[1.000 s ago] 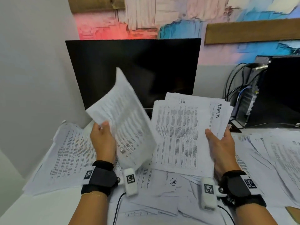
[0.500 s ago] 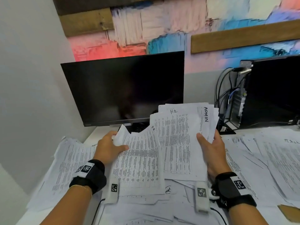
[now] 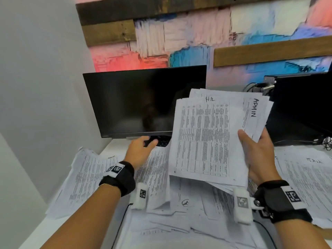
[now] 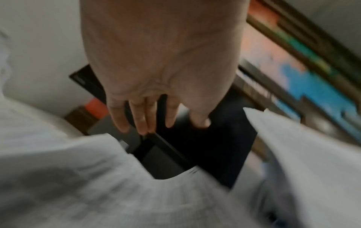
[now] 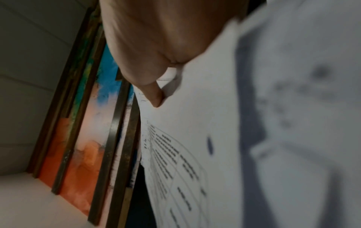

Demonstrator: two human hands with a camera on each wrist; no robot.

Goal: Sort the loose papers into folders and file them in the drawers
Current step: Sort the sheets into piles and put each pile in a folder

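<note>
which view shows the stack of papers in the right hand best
The head view: the stack of papers shows whole, with "HR" and "ADMIN" handwritten, gripped by the right hand. The right wrist view shows only a blurred close slice under the thumb. The left wrist view catches a blurred white edge, likely the same stack.

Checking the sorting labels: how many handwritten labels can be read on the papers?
3: "HR" atop the held white paper stack, "ADMIN" on its right edge, a blurry "TAX" on the right desk pile. Others may be hidden.
</note>
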